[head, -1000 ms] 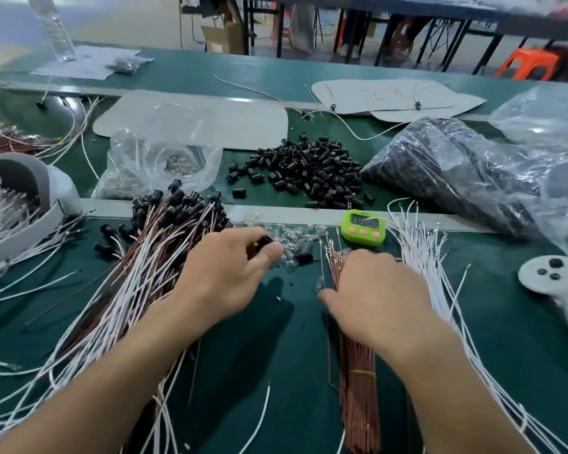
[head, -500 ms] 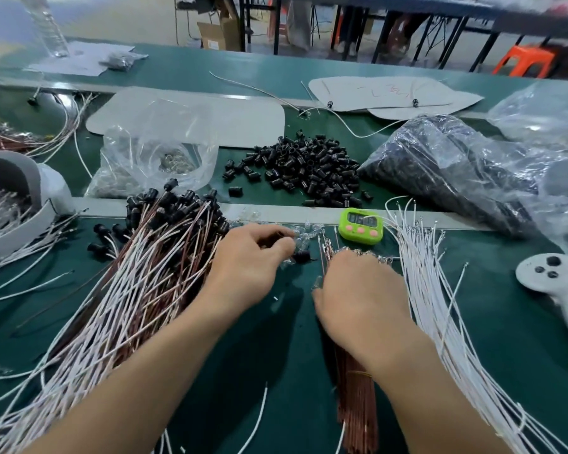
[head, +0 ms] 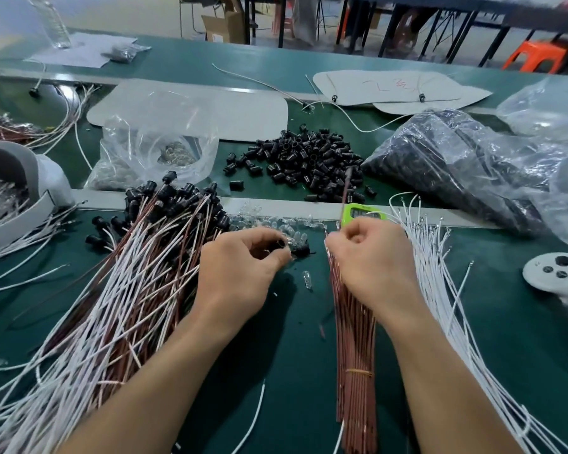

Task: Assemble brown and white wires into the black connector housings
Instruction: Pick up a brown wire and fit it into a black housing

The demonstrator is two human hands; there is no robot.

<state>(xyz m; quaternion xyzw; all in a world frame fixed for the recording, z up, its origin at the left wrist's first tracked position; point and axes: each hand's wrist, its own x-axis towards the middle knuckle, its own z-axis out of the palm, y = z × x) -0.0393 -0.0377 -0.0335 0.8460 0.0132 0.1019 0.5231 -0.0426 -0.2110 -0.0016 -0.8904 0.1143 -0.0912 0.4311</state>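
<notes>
Brown wire (head: 346,188) pinched in the right hand (head: 374,260), its length pointing up and away.
Left hand (head: 240,273) curls alongside, pinching a black housing (head: 277,244).

Green bench (head: 295,355): wires (head: 128,290), housings (head: 309,162), perhaps bulbs (head: 307,279)

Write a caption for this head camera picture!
Left hand pinches a black housing; right hand holds up one brown wire.
</notes>
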